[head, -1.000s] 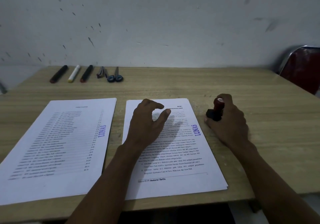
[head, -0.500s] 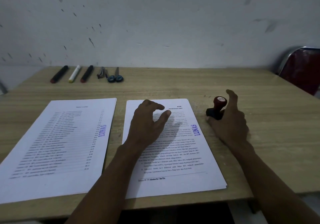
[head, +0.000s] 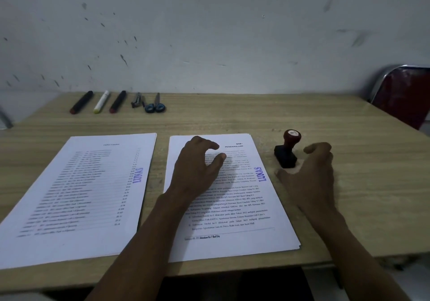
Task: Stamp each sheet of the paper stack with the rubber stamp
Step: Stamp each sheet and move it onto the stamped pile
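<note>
A paper stack [head: 232, 207] lies in the middle of the wooden table, its top sheet marked with a purple LUNAS print near the right edge. My left hand [head: 197, 168] hovers over or rests on that sheet with curved fingers, holding nothing. The rubber stamp [head: 287, 150], with a red knob on a black base, stands on the table just right of the stack. My right hand [head: 309, 177] is beside the stamp, fingers loosely curled and apart from it. A second pile of sheets [head: 81, 196] lies to the left, its top sheet also bearing a LUNAS print.
Three markers [head: 100, 101], a small dark tool [head: 137, 100] and blue-handled scissors [head: 156, 105] lie along the table's far edge by the wall. A red chair [head: 404, 96] stands at the back right. The table's front edge [head: 209, 275] runs just below the papers.
My right hand let go of the stamp, left it standing on the table, and drew back to the right. My left hand stayed on the stack.
</note>
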The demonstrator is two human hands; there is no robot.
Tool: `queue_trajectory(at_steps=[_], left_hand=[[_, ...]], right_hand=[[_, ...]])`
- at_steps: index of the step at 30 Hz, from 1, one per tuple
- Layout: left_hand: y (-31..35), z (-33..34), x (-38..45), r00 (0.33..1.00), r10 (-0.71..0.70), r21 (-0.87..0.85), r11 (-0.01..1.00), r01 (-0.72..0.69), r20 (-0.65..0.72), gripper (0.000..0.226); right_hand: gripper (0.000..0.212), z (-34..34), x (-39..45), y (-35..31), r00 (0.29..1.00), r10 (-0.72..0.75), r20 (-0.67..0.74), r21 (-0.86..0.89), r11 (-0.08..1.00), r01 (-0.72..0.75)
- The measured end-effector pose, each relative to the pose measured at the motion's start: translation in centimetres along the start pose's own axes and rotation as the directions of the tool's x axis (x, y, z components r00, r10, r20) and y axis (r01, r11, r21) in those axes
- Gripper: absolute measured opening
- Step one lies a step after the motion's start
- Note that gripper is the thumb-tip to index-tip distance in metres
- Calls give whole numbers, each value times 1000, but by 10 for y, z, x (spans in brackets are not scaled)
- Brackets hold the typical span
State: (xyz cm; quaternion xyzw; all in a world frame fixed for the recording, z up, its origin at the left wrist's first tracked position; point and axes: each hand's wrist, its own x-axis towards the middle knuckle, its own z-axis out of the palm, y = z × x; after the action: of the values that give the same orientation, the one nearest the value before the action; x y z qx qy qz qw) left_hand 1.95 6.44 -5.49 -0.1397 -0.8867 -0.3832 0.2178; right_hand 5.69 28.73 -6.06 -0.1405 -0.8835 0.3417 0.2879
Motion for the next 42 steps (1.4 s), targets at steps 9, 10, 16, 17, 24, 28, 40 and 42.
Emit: queue_trajectory(at_steps=[9, 10, 16, 17, 24, 28, 40, 42], left_hand=[[0, -10, -5, 895, -177, 356, 934, 21, 410, 64], [-1, -10, -6, 896, -173, 353, 935, 20, 408, 64], [-3, -11, -8, 903, -161, 348, 937, 13, 400, 64], [-4, -11, -8, 902, -161, 350, 937, 12, 400, 64], [-5, -11, -8, 907, -162, 356, 934, 14, 389, 63], [-5, -10, -9, 909, -157, 354, 935, 11, 386, 63], [-6, -10, -10, 915, -156, 354, 935, 16, 371, 61], [-5, -10, -11, 917, -160, 352, 936, 23, 366, 61]], right_hand=[[36, -7, -36, -18, 975, -8, 222, -209, 976, 55], [32, -7, -37, -20, 976, 6, 216, -197, 980, 38], [23, -6, -37, -25, 986, 63, 153, -119, 992, -44], [26, -6, -37, -24, 984, 69, 164, -130, 990, -48], [36, -5, -42, -31, 971, 76, 227, -247, 969, -18], [26, -5, -45, -34, 983, 60, 176, -227, 974, -19], [20, -6, -41, -26, 982, 132, 138, 100, 984, -146], [15, -6, -41, -25, 987, 101, 127, 90, 990, -113]])
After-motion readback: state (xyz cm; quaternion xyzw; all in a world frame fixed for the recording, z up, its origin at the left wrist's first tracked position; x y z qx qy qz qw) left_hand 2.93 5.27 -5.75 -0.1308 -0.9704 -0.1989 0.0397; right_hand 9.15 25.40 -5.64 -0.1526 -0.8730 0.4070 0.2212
